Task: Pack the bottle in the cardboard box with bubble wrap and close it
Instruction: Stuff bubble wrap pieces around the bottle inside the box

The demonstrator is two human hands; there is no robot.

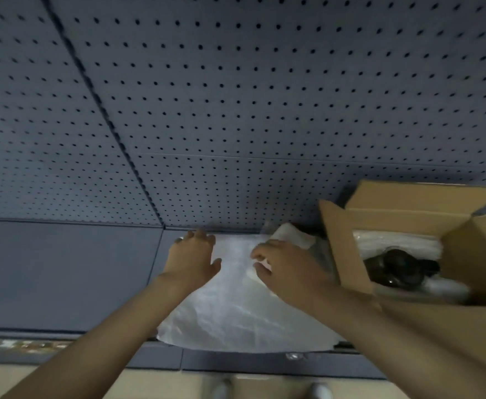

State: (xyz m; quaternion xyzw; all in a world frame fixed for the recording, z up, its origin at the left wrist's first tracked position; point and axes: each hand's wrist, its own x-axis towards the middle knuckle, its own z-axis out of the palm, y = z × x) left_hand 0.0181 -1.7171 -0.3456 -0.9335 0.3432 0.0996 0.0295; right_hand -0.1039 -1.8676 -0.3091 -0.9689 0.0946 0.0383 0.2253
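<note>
A sheet of white bubble wrap (pixel 236 315) lies spread on the dark blue bench, its near edge hanging over the front. My left hand (pixel 191 262) rests flat on the sheet's far left part, fingers apart. My right hand (pixel 285 266) pinches a fold of the wrap near the sheet's far right. An open cardboard box (pixel 348 254) stands to the right, flaps up. Inside it a dark bottle (pixel 400 269) lies on white wrap padding.
A blue pegboard wall (pixel 236 96) rises right behind the bench. The bench top (pixel 63 275) stretches away to the left. A rolled white piece (pixel 293 236) sits between the sheet and the box. The floor and my shoes (pixel 319 391) show below the bench edge.
</note>
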